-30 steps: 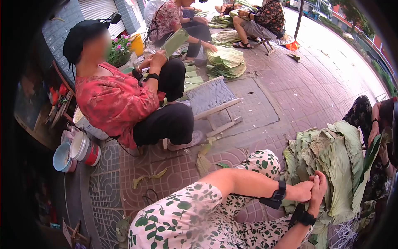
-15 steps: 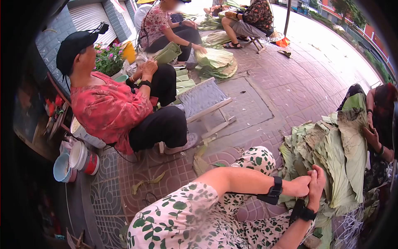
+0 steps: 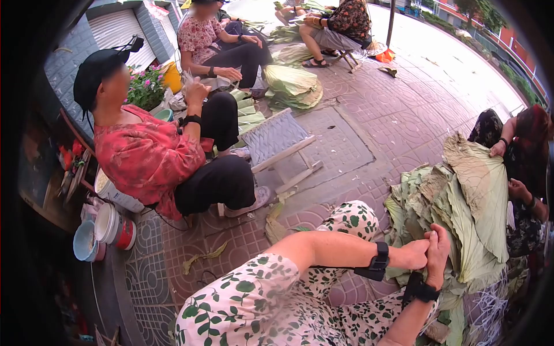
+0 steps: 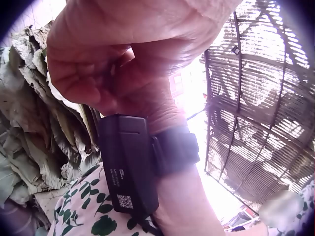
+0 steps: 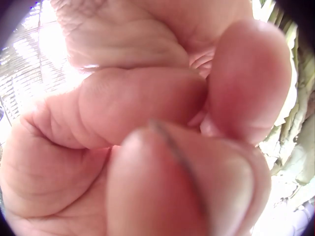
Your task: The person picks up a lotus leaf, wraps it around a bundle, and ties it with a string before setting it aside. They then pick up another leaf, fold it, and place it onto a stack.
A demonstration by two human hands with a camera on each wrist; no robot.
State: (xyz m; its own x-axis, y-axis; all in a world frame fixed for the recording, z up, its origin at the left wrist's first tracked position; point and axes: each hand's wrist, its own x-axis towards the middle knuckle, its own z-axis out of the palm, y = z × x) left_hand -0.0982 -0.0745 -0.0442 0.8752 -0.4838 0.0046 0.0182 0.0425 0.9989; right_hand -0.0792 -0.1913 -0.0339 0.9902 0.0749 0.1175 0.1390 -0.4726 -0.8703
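My left hand [image 3: 411, 254] and right hand [image 3: 440, 251] are clasped together beyond my lap, over the edge of a leaf pile. The left has its fingers curled against the right, and no tool shows between them. In the right wrist view, bent fingers [image 5: 142, 103] lie pressed together close to the camera. The left wrist view shows the other wrist's black box and strap [image 4: 129, 167] below the joined hands. Beside them lies the pile of large pleated, dried leaves [image 3: 424, 199], pale green with brown patches. Another person's hands [image 3: 499, 148] hold a broad leaf [image 3: 482, 193] on top.
White shredded strips [image 3: 487, 314] lie below the pile. To my left, a person in a red shirt [image 3: 144, 155] sits working with something pale. Near that person stand a low woven stool [image 3: 277, 138] and several buckets [image 3: 107, 222]. Another leaf stack [image 3: 293, 86] lies farther off.
My hands stay clasped while the head view shifts slightly. At right, the other person's broad leaf is now spread over the pile. The red-shirted person's folded green leaf has left their raised hands.
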